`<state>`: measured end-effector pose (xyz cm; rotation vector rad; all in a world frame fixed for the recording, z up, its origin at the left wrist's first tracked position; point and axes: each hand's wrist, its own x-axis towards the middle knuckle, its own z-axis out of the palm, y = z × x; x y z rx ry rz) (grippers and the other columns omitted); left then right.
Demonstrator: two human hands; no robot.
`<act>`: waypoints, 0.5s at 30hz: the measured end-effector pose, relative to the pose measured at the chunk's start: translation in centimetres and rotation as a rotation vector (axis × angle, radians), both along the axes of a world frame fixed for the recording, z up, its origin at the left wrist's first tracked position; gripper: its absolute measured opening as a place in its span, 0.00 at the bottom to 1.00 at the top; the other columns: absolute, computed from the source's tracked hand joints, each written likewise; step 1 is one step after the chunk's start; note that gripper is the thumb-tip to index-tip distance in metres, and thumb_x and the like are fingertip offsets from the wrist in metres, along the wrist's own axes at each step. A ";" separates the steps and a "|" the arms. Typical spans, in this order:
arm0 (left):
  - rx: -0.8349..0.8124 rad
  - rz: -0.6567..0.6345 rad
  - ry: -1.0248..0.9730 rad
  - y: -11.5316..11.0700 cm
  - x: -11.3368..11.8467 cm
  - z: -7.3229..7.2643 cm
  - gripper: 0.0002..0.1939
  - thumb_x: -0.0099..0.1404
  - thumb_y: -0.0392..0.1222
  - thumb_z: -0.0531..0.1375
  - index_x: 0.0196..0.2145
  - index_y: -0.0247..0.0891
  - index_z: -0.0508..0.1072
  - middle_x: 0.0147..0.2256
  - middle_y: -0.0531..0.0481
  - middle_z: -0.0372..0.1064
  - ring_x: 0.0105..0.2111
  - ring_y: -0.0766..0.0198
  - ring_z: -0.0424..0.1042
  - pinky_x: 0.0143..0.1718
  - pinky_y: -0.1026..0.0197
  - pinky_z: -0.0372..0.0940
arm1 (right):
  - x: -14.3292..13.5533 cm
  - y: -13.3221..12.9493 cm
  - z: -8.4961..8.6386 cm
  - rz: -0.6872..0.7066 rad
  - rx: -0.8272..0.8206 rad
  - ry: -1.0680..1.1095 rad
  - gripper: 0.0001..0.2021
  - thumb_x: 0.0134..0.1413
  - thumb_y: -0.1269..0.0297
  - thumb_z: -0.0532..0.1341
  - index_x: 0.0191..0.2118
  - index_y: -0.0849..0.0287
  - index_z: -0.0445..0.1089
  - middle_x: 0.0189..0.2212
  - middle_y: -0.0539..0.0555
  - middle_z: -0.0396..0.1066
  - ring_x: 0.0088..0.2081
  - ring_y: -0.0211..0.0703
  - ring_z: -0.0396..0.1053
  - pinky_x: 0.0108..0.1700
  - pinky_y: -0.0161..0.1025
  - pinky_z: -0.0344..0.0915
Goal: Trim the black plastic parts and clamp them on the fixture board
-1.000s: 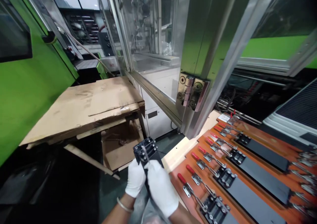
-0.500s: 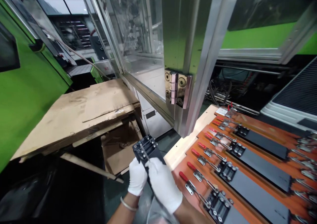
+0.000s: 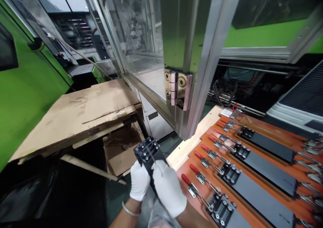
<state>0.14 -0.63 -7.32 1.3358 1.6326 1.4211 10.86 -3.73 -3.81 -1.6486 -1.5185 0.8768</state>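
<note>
This is a factory floor or an industrial workshop. Big machine housings say so: a bright green machine body on the left side, and clear panels set in metal framing, with a heavy bolted hinge on the post (its metal looks worn and blotchy). To the right, red-handled toggle clamps stand in rows on an orange board, beside long dark parts lying side by side. Loose cables bunch under the machinery behind. A table topped with cardboard and an open carton beneath it add to the shop-floor look.
</note>
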 end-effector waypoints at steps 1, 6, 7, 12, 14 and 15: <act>-0.003 -0.019 0.005 0.0 -0.1 0.0 0.13 0.57 0.46 0.59 0.23 0.34 0.75 0.23 0.47 0.74 0.25 0.60 0.70 0.31 0.60 0.66 | -0.1 0.0 0.1 -0.009 -0.001 0.017 0.16 0.60 0.65 0.44 0.33 0.57 0.69 0.26 0.54 0.73 0.29 0.42 0.70 0.31 0.34 0.59; 0.015 -0.026 -0.097 -0.3 -0.2 -0.1 0.11 0.54 0.45 0.62 0.24 0.34 0.76 0.23 0.47 0.74 0.26 0.59 0.71 0.33 0.59 0.68 | 0.7 0.6 0.1 -0.013 0.009 -0.005 0.14 0.58 0.66 0.47 0.31 0.56 0.69 0.26 0.54 0.73 0.29 0.43 0.70 0.31 0.34 0.59; 0.016 -0.030 -0.162 -0.3 -0.1 -0.1 0.11 0.53 0.45 0.63 0.26 0.33 0.77 0.25 0.46 0.75 0.28 0.58 0.72 0.34 0.58 0.69 | 1.0 0.8 0.1 -0.039 -0.004 0.013 0.14 0.59 0.65 0.47 0.31 0.56 0.69 0.25 0.53 0.72 0.29 0.43 0.70 0.31 0.34 0.59; -0.004 -0.023 -0.215 -0.5 0.3 0.4 0.11 0.52 0.44 0.65 0.27 0.33 0.78 0.29 0.44 0.78 0.30 0.56 0.74 0.37 0.56 0.70 | 1.4 0.4 0.0 -0.106 0.012 0.053 0.14 0.60 0.63 0.47 0.33 0.55 0.69 0.23 0.51 0.69 0.27 0.42 0.68 0.30 0.34 0.59; -0.002 -0.023 -0.120 -0.6 0.3 0.5 0.10 0.53 0.45 0.64 0.25 0.33 0.78 0.27 0.44 0.78 0.28 0.57 0.73 0.36 0.56 0.69 | 1.3 0.2 -0.3 -0.076 0.042 0.018 0.13 0.58 0.65 0.48 0.34 0.55 0.70 0.26 0.52 0.71 0.28 0.42 0.69 0.31 0.35 0.59; 0.003 -0.026 -0.104 -0.6 0.3 0.4 0.10 0.53 0.45 0.64 0.26 0.33 0.78 0.27 0.44 0.78 0.28 0.56 0.73 0.36 0.56 0.69 | 1.3 0.2 -0.4 -0.076 0.048 0.003 0.13 0.58 0.65 0.47 0.33 0.55 0.70 0.26 0.52 0.71 0.28 0.43 0.69 0.31 0.35 0.59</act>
